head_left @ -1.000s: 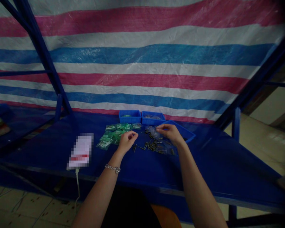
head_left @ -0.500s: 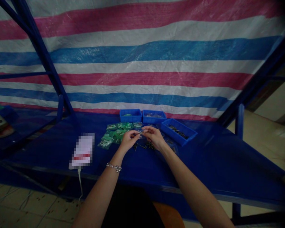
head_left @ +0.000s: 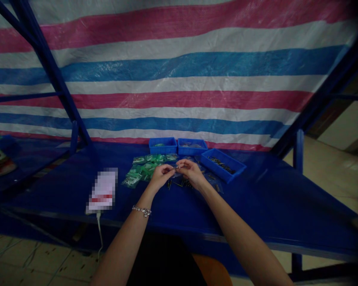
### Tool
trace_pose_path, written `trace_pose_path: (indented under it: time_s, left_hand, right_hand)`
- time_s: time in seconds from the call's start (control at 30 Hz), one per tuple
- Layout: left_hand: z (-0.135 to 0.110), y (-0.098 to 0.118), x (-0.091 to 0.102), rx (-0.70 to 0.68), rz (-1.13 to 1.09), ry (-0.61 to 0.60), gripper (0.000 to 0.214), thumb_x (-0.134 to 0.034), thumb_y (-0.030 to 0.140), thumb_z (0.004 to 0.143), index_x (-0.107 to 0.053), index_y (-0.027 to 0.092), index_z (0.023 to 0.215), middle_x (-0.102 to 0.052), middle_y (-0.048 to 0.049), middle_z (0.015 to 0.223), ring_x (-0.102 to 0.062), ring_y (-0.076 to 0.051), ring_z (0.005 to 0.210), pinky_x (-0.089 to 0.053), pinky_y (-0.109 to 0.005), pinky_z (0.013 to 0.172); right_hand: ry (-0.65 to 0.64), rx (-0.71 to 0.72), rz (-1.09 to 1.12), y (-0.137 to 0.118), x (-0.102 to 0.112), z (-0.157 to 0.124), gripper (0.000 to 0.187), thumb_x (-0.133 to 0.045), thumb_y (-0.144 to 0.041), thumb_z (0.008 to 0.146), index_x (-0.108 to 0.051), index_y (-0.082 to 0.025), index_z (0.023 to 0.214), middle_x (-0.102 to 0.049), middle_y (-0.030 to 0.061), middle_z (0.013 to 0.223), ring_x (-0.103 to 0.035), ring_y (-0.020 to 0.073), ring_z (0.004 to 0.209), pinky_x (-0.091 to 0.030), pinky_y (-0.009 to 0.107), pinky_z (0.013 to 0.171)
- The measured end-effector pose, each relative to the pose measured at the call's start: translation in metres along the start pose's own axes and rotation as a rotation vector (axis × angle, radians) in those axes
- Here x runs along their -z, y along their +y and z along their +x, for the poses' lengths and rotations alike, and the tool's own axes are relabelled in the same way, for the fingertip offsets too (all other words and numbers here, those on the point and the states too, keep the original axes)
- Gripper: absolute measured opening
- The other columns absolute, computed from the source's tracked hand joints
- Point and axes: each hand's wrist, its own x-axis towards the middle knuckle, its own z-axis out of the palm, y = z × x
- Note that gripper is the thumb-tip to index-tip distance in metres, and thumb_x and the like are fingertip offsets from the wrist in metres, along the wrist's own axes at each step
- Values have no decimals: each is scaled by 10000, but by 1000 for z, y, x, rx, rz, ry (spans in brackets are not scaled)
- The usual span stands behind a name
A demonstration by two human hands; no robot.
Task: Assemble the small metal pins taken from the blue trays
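Observation:
My left hand (head_left: 160, 176) and my right hand (head_left: 192, 173) meet above the blue table (head_left: 256, 206), fingers pinched together on a small clear plastic bag (head_left: 176, 168) held between them. Under and just behind the hands lie several small dark metal pins (head_left: 185, 183) scattered on clear plastic. A heap of small green packets (head_left: 143, 169) lies just left of my left hand. A bracelet (head_left: 142, 210) is on my left wrist.
Two small blue bins (head_left: 162, 145) (head_left: 192, 146) stand at the back against the striped tarp; a third blue bin (head_left: 222, 164) with dark pins sits right of my hands. A phone (head_left: 103, 190) with a cable lies at the left. Blue frame posts (head_left: 298, 153) rise on both sides.
My right hand moved left from the pile of pins by the right bin to meet my left hand; both now pinch the small bag together.

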Motion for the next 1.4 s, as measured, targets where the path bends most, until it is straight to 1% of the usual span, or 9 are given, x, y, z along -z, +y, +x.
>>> trace_pose_path:
  time_s: [0.13,0.23,0.37,0.5,0.67,0.83,1.07,1.27,1.4]
  left_hand:
    - [-1,4,0,0,-43,36,221,-623,310,640,-549,105,675,-526,3,618,-455,-86,548,-353,-193,538]
    - [-1,4,0,-1,-69,48,233,-625,321,637,-539,107,673,-520,8,617,-449,-83,546,-349,-190,535]
    - [0,2,1,-13,-60,51,225,-624,317,641,-550,109,683,-533,-2,624,-467,-92,558,-362,-197,543]
    - [0,1,1,-32,-27,44,228,-622,320,646,-573,105,705,-557,-22,638,-499,-114,585,-385,-213,558]
    - [1,0,1,-40,0,52,230,-615,315,658,-586,102,740,-586,-45,675,-525,-130,609,-405,-223,564]
    - [1,-1,2,-57,23,45,218,-610,302,664,-591,100,744,-599,-53,688,-539,-133,615,-422,-229,578]
    - [2,-3,2,-70,60,85,200,-611,283,668,-605,97,743,-620,-70,740,-562,-152,667,-443,-247,628]
    - [2,-4,2,-50,67,115,219,-622,305,660,-612,102,743,-614,-56,702,-549,-137,627,-428,-222,568]
    - [0,-2,2,-29,59,117,236,-616,321,662,-607,100,744,-595,-42,652,-515,-116,553,-392,-207,504]
  right_hand:
    - [10,-71,-74,2,2,1,291,-667,-302,563,-608,-175,818,-531,-33,613,-343,38,421,-201,174,373]
    - [46,-130,-144,3,2,1,257,-650,-342,580,-620,-164,763,-532,-26,585,-351,47,435,-208,174,381]
    - [55,-136,-167,4,2,0,207,-645,-335,580,-611,-163,692,-519,-30,558,-360,55,454,-216,175,392]
    - [58,-125,-173,3,3,0,184,-642,-320,581,-594,-168,673,-520,-36,569,-355,54,458,-217,177,401]
    - [47,-66,-150,-1,2,0,185,-650,-314,559,-586,-162,644,-551,-27,595,-371,58,463,-220,189,415]
    - [45,-53,-140,-4,0,1,179,-650,-310,555,-556,-162,593,-534,-36,576,-369,54,458,-232,193,430]
    - [37,-30,-150,-2,1,1,182,-645,-321,573,-555,-166,604,-538,-38,571,-388,61,461,-263,200,450]
    - [32,25,-187,2,2,2,196,-659,-341,565,-573,-168,598,-543,-32,546,-429,81,482,-319,218,499]
    - [32,55,-214,5,3,4,197,-671,-348,555,-596,-171,596,-580,-12,587,-478,106,538,-355,237,557]
